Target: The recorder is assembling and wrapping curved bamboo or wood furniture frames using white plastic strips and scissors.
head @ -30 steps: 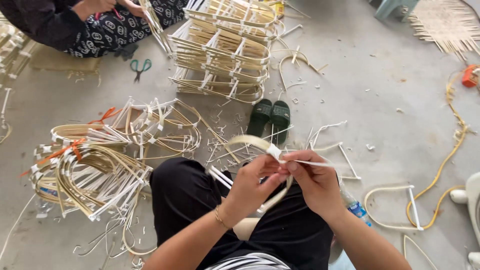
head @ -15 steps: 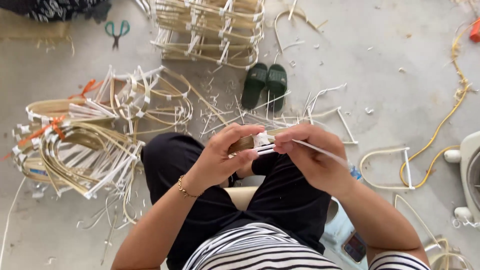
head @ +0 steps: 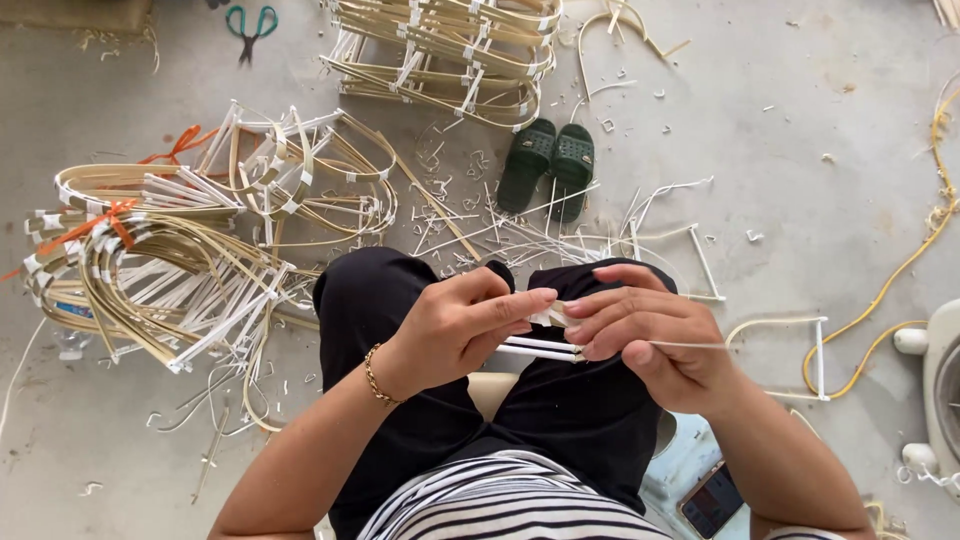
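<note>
**Binding pale strips over the lap**

Holding a short bundle of pale strips (head: 540,348) between both hands, the person works above the knees. Left hand (head: 455,330): fingers curled almost closed, fingertips (head: 535,298) pressing the bundle's near end from above, thumb hidden beneath, apparently to keep the strips aligned. Right hand (head: 655,335): fingers closed over the other end, with a thin white strand (head: 690,345) pinched and running outward past the knuckles, held taut, probably so a wrap stays tight. Beyond the fingertips lie green slippers (head: 550,165) and loose offcuts; farther out, a stack of bent frames (head: 450,50). Left of the left hand, well apart, sits a heap of bound hoops (head: 160,260). Scissors (head: 250,25) lie far beyond.
</note>
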